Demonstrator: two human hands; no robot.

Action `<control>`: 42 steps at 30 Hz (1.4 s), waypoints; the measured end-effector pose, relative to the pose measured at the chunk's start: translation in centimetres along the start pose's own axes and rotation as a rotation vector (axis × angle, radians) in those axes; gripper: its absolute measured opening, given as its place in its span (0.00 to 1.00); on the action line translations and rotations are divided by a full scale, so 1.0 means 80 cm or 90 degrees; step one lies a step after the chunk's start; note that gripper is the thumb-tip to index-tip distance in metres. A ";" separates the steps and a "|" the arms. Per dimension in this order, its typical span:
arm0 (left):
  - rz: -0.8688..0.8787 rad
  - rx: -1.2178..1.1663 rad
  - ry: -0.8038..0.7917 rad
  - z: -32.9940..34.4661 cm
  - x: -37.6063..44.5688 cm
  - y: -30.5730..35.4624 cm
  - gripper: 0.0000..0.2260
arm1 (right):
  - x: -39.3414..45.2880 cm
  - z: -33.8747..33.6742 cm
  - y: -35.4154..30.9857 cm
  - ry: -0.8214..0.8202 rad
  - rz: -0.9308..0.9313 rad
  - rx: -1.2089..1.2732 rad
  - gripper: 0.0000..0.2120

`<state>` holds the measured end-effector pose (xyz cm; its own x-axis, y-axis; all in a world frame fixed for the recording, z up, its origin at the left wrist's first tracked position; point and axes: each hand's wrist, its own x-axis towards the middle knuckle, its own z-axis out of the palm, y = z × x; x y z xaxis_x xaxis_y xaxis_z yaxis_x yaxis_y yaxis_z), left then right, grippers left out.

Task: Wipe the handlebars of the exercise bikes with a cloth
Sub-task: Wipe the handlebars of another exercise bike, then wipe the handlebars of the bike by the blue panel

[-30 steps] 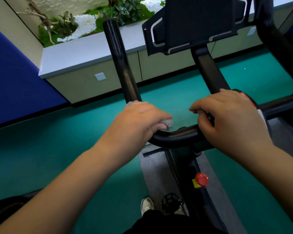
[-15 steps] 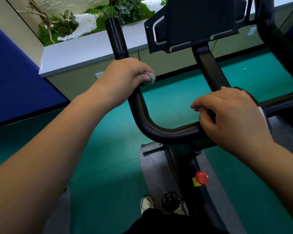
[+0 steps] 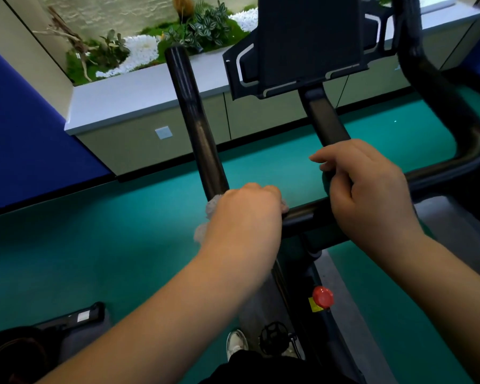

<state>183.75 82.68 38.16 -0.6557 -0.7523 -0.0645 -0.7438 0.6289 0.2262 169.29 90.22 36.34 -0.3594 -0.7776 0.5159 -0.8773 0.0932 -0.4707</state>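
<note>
A: Where do we have the cloth [image 3: 211, 210] at this moment?

B: We have it bunched under our left hand [image 3: 245, 217], which curls round the black handlebar [image 3: 200, 126] at the bend where the left prong turns into the crossbar. Only scraps of the grey cloth show: 1 tuft at the upper left edge of the knuckles against the prong, 1 paler bit lower down beside the wrist, and a sliver at the fingertips on the crossbar side.

A: So the cloth sits between our palm and the bar?

B: Yes, as far as we can see. The fingers wrap over the top of the bar, and the fabric pokes out on both sides of the fist. How much of it lies under the palm we cannot tell.

A: And our right hand [image 3: 369, 195]?

B: It grips the crossbar just to the right of the left hand, near where the centre post rises to the tablet holder [image 3: 302, 42]. The thumb curls under the bar, and the forefinger sticks out a little toward the left. No cloth shows under it. The 2 hands are near but apart, with a short stretch of bare bar between them.

A: What else do we see?

B: A red knob [image 3: 322, 296] on the frame below the bar, a pedal [image 3: 275, 338] beside our white shoe [image 3: 236, 342], the green floor [image 3: 122, 245], and a planter ledge [image 3: 139, 92] with white pebbles and plants behind.
</note>
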 end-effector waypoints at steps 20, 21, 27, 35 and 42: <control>-0.067 -0.562 0.334 -0.054 -0.054 -0.007 0.10 | 0.002 -0.014 -0.013 -0.047 -0.026 0.147 0.16; -0.084 -0.551 0.359 -0.059 -0.062 -0.019 0.09 | 0.002 -0.012 -0.023 -0.047 -0.057 0.161 0.15; -0.235 -0.703 0.419 -0.064 -0.117 -0.068 0.10 | -0.015 0.025 -0.125 -0.236 -0.101 0.471 0.18; -0.383 -0.871 0.427 -0.037 -0.214 -0.153 0.10 | -0.066 0.106 -0.245 -0.520 0.102 0.600 0.38; -0.434 -0.804 0.470 -0.019 -0.309 -0.260 0.10 | -0.109 0.185 -0.341 -0.576 0.034 0.474 0.10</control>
<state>215.61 87.89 36.53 0.2163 -0.9702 -0.1089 -0.0351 -0.1192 0.9923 201.03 85.22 34.07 0.2311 -0.9702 -0.0727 -0.3573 -0.0151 -0.9339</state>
